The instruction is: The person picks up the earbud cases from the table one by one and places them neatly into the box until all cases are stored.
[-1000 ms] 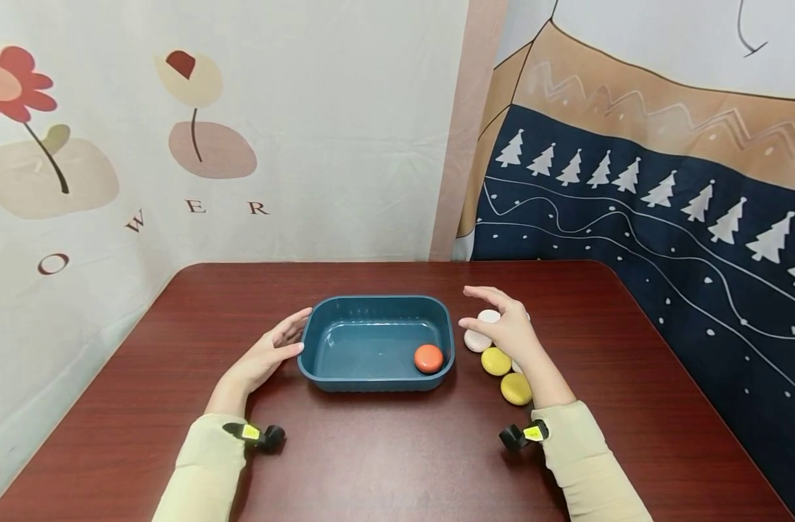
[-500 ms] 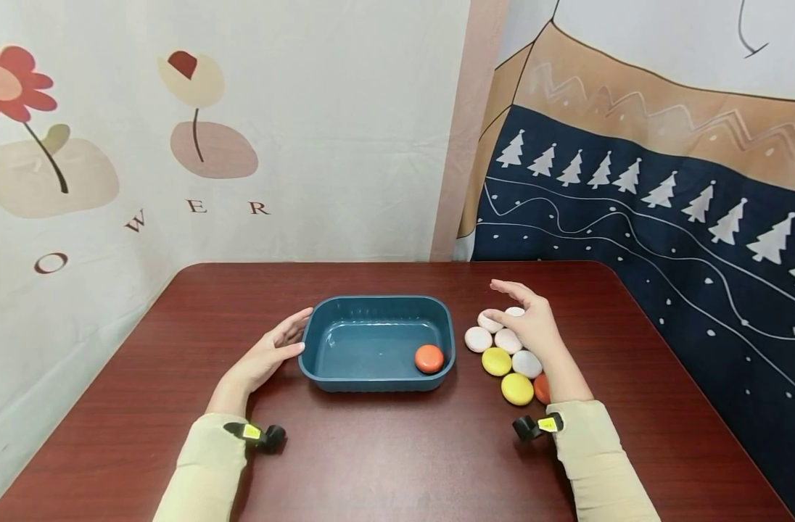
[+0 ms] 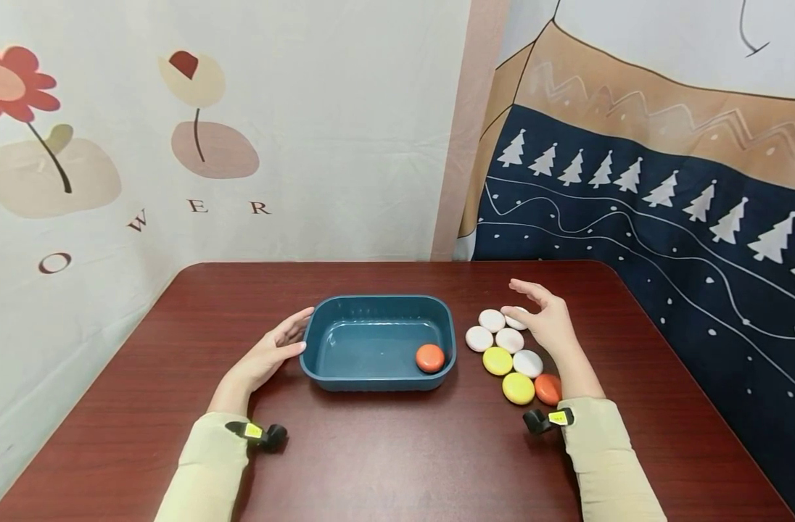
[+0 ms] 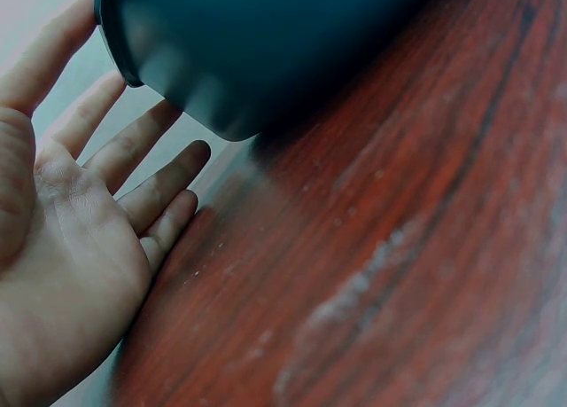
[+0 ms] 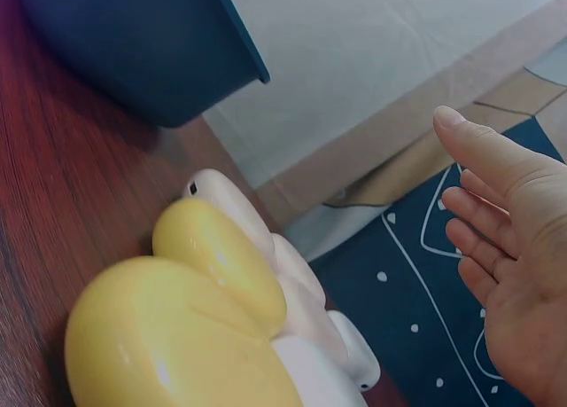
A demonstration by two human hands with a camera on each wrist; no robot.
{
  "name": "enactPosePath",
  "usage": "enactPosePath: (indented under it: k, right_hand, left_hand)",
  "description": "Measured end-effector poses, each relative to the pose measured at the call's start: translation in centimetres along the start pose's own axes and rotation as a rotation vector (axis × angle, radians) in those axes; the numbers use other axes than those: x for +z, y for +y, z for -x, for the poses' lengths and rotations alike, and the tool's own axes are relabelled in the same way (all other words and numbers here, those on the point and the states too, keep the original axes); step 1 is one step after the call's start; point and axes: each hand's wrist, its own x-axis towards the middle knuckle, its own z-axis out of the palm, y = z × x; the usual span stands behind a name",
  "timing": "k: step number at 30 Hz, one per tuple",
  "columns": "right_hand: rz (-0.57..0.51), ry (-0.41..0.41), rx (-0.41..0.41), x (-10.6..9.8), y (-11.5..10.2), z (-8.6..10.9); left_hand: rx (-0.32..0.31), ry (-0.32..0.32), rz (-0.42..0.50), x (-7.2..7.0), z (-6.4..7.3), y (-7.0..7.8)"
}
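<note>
A blue rectangular bin [image 3: 378, 379] stands mid-table, with an orange rounded disc [image 3: 430, 358] in its front right corner. My left hand [image 3: 267, 359] rests at the bin's left end, thumb and fingertips right at the rim. In the left wrist view its fingers spread loosely along the bin's outer wall [image 4: 266, 52]. My right hand [image 3: 548, 322] hovers by the cluster right of the bin, holding nothing, thumb and fingers apart. Its thumb overlaps the farthest white disc [image 3: 516, 317]. Several other white discs [image 3: 492, 320], two yellow discs [image 3: 518, 388] and an orange-red disc [image 3: 548, 389] lie close together.
Everything stands on a reddish-brown wooden table [image 3: 371, 464]. Behind it hang a pale flower-print cloth [image 3: 345, 145] and a dark blue cloth with white trees [image 3: 632, 232]. A small black camera [image 3: 273, 438] is strapped at the left wrist, another camera [image 3: 537, 421] at the right.
My right hand has moved right, from beside the bin's edge to the far right of the cluster, uncovering the white discs and the orange-red disc. My left hand has stayed at the bin.
</note>
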Motion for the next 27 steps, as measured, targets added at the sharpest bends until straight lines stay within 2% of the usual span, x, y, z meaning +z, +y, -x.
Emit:
enactPosePath:
  k: [13,27]
  right_hand:
    - [0.017,0.005,0.08,-1.0,2.0,0.1]
    - [0.051,-0.076,0.115,-1.6,4.4,-0.2]
  left_hand:
    - [-0.006,0.001,-0.007,0.0,0.1,0.0]
    - [-0.009,0.008,-0.02,0.0,0.1,0.0]
